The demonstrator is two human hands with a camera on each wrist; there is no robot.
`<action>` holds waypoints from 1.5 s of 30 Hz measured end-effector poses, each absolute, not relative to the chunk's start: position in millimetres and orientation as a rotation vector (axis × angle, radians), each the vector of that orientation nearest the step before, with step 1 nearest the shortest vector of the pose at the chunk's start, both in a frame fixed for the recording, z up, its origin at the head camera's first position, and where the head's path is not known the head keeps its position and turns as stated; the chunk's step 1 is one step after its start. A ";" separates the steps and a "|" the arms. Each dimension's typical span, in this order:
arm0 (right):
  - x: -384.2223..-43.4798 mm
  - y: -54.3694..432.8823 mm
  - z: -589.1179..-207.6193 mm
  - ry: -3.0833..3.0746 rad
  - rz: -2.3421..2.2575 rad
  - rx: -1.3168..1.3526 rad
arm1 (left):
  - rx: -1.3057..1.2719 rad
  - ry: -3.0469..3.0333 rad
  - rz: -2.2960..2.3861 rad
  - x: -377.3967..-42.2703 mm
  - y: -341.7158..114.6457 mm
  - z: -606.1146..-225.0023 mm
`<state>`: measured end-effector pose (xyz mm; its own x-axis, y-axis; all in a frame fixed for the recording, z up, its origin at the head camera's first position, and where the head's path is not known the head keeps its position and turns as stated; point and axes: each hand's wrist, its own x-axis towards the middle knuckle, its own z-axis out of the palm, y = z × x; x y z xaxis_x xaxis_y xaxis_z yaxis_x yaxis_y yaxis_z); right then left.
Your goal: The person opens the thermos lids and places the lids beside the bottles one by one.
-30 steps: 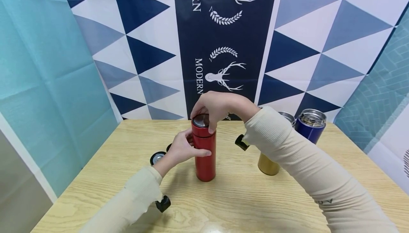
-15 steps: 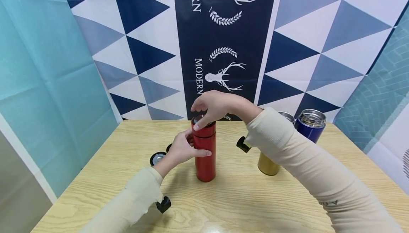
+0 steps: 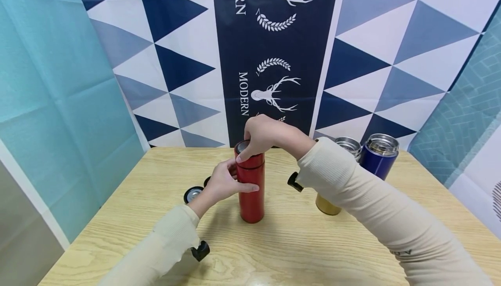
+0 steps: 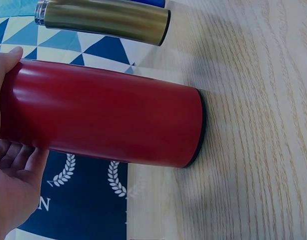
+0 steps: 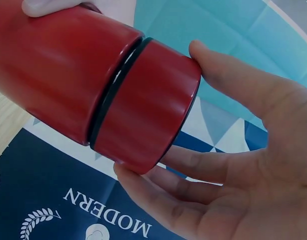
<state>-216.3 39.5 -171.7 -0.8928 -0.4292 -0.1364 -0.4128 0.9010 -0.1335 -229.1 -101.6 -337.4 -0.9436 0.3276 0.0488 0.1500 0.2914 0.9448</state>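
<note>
A red thermos (image 3: 252, 199) stands upright on the table, its red lid (image 5: 146, 105) on top with a dark seam between lid and body. My left hand (image 3: 225, 182) grips the body just under the lid, the thumb across the front, as the left wrist view also shows around the red body (image 4: 103, 115). From above, my right hand (image 3: 264, 136) holds the lid between thumb and fingers. The right wrist view shows the thumb (image 5: 228, 75) at one side of the lid's edge and the fingertips at the other.
To the right stand a gold thermos (image 3: 328, 205) and a blue thermos (image 3: 377, 162), both with bare steel mouths. A black-rimmed lid (image 3: 193, 193) lies behind my left wrist, another dark rim beside it. A patterned cloth (image 3: 270, 38) hangs behind the wooden table (image 3: 297, 251).
My right hand's fingers lifted off the lid, turned, and now grip it again, with the thumb moved from its right side to its front left. The left hand and thermos have stayed in place.
</note>
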 end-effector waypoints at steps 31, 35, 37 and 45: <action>-217.6 43.2 -167.8 2.778 -0.236 -0.807 | 0.488 2.386 1.737 -228.4 -102.2 -337.3; -217.7 43.9 -166.7 2.749 -0.249 -0.821 | 0.502 2.387 1.738 -228.4 -102.3 -337.4; -217.8 43.9 -166.3 2.739 -0.251 -0.825 | 0.508 2.390 1.735 -228.6 -102.4 -337.8; -218.8 45.8 -165.6 2.709 -0.234 -0.878 | 0.523 2.394 1.732 -230.0 -102.7 -338.7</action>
<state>-218.8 45.8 -165.6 -0.7748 -0.5938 -0.2170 -0.5477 0.8019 -0.2387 -230.0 -102.7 -338.7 -0.9295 0.3579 0.0885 0.1959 0.2762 0.9409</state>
